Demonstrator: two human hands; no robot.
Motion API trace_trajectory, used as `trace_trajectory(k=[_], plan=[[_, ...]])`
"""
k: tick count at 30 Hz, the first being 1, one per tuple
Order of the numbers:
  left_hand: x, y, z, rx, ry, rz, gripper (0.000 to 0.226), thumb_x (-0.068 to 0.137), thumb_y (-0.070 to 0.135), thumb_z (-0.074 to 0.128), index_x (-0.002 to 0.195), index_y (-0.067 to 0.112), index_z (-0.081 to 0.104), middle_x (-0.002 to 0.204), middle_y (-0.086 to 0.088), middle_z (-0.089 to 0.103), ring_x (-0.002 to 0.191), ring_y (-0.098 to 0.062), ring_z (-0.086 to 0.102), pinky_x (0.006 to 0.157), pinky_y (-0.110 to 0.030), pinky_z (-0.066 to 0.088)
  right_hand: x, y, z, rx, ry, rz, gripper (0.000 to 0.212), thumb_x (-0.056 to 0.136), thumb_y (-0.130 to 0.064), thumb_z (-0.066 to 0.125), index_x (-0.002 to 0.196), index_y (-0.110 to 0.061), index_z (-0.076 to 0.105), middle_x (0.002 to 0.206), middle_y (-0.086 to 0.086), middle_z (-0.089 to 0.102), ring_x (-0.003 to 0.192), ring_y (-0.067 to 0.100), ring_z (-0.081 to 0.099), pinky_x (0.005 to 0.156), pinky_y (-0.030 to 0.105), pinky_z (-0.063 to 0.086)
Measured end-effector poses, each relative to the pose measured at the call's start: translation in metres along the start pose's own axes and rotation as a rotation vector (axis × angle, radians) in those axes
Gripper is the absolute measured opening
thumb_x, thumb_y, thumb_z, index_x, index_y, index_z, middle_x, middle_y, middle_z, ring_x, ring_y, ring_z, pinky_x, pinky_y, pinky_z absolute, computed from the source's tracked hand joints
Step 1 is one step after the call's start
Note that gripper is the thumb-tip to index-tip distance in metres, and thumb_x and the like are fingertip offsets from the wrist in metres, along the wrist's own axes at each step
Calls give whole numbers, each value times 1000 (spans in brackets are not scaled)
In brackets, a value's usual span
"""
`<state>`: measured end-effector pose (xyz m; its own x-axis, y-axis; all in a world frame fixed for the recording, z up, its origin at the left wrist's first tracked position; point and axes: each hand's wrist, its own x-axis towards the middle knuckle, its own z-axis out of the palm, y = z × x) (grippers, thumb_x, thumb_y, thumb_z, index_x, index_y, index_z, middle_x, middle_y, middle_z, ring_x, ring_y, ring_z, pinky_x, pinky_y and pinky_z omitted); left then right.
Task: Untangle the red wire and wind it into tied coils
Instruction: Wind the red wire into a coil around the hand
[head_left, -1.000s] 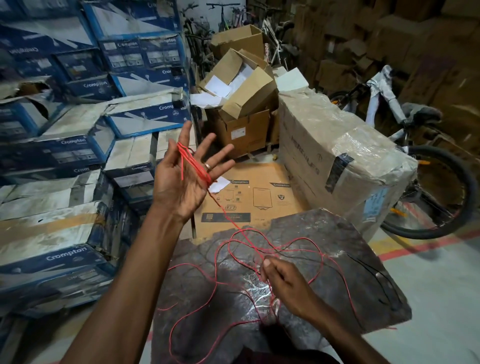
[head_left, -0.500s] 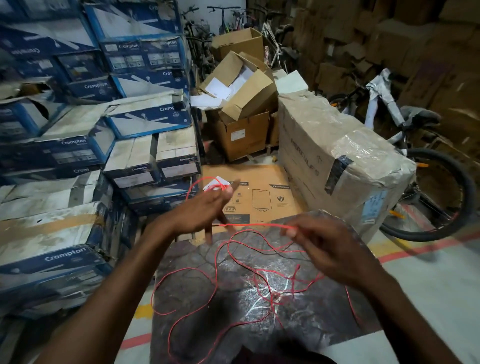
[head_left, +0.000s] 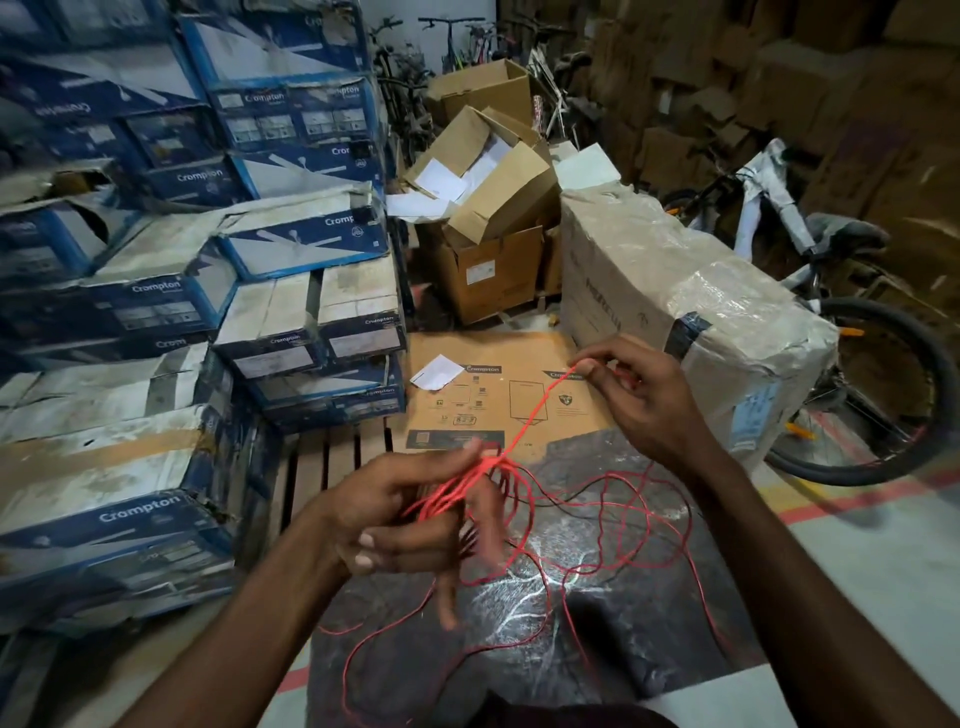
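The wire (head_left: 536, 414) is lying in loose loops on the sheet (head_left: 649, 649) at six o'clock, with one strand running up from the left hand (head_left: 395, 512) at the centre to the right hand (head_left: 644, 400) at two o'clock. Beyond the sheet, a flattened carton (head_left: 467, 410) is lying toward twelve o'clock, and an open carton (head_left: 493, 260) is standing behind it. Stacked boxes (head_left: 156, 312) are filling nine to eleven o'clock. A wrapped box (head_left: 675, 291) is sitting at two o'clock, with a bicycle (head_left: 774, 187) standing behind it at three.

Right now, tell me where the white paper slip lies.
In the head view, the white paper slip lies centre-left on the flat cardboard box, beside the blue boxes.
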<state>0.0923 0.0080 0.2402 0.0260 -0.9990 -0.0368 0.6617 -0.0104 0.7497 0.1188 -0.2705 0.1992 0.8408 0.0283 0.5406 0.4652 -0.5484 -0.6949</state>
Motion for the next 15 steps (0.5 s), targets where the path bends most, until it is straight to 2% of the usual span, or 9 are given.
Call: trace_trajectory(k=[2,3,6,7,9,10,12,13,15], plan=[[3,-2,4,-138,-37,156,54,108,41,28,75,10,57,32,0,22,26,-13,19,51,-23,50,-8,4,16,67,-18,66,13,98,-19,66,94,-11,75,77,-20,63,67,-5,53,60,11,33],[4,-1,5,-198,-50,230,51,108,41,26,69,15,48,32,2,22,26,-12,16,43,-20,39,-14,7,24,108,-42,105,17,99,-25,64,94,-14,75,74,-18,63,63,-3,53,58,14,34],[4,10,7,-306,-43,473,49,108,40,21,67,20,37,32,3,21,27,-11,12,37,-17,22,-36,20,50,177,-121,191,32,106,-45,47,91,-25,67,70,2,56,61,24,51,57,39,40],[3,15,9,-323,-31,550,49,109,40,20,67,21,36,32,3,20,27,-11,12,37,-18,22,-44,23,57,204,-149,227,33,107,-42,43,90,-24,65,67,7,51,60,29,47,56,40,39],[2,24,9,-333,42,688,50,109,39,18,66,21,36,32,4,20,27,-11,15,39,-20,25,-58,21,64,326,-205,338,33,110,-30,39,87,-17,58,60,-2,43,52,16,38,50,28,32],[1,29,8,-326,112,752,50,110,38,19,66,21,36,34,5,20,28,-11,18,42,-21,29,-65,19,65,412,-238,401,33,111,-26,38,85,-15,55,58,-9,39,49,6,35,47,20,30],[-2,37,2,-309,296,878,48,111,34,26,65,24,35,40,10,20,37,-10,38,57,-24,46,-74,14,64,561,-316,519,33,109,-28,38,81,-18,52,59,-8,31,44,1,25,40,14,23],[-4,40,-2,-311,376,933,49,111,33,30,63,24,36,43,9,26,50,-13,55,68,-31,55,-77,13,62,603,-352,567,33,107,-34,39,80,-21,52,59,-5,28,43,3,21,38,16,19],[-5,45,-9,-305,432,1018,56,110,31,34,57,20,43,59,3,62,95,-27,73,91,-54,56,-78,10,55,622,-431,619,33,103,-44,40,79,-26,53,60,-3,28,44,6,17,38,18,14]])
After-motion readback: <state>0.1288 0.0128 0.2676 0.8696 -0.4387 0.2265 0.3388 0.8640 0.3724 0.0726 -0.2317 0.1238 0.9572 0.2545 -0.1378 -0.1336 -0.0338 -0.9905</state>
